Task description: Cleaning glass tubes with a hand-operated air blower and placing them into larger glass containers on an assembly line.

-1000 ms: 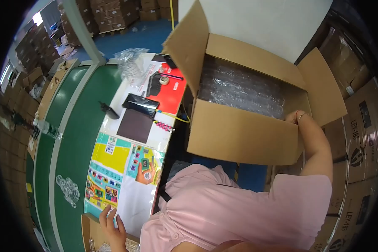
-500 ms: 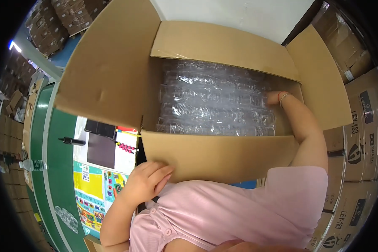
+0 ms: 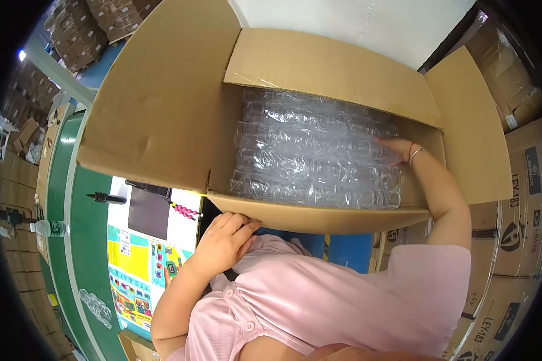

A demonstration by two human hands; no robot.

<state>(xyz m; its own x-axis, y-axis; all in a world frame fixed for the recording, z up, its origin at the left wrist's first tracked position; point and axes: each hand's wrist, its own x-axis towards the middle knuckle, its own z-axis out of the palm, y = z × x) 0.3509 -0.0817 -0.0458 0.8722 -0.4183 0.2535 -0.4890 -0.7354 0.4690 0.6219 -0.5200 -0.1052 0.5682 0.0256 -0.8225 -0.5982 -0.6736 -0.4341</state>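
A large open cardboard carton [image 3: 343,63] holds stacked rows of clear plastic bottles [image 3: 319,144] under shiny clear film. Reaching inside from the right, my right hand [image 3: 395,149] lies against the right ends of the rows, fingers stretched and thumb apart. It wears a red string and a bracelet at the wrist. My left hand [image 3: 230,237] is at the lower edge of the carton's near flap [image 3: 325,220], its fingers curled on that edge near the left corner. The flap tilts outward toward my body. My left thumb is partly hidden.
Left of the carton, a green table [image 3: 87,198] bears a colourful printed sheet [image 3: 129,259], a black pen [image 3: 105,198], a pink beaded cord [image 3: 184,210] and clear bottles [image 3: 96,307]. Stacked cartons [image 3: 512,240] stand close on the right. A white wall [image 3: 355,24] rises behind.
My right hand has shifted slightly, and its fingers now show on the bottles. My left hand has moved up and right with the near flap, which is raised and looks narrower.
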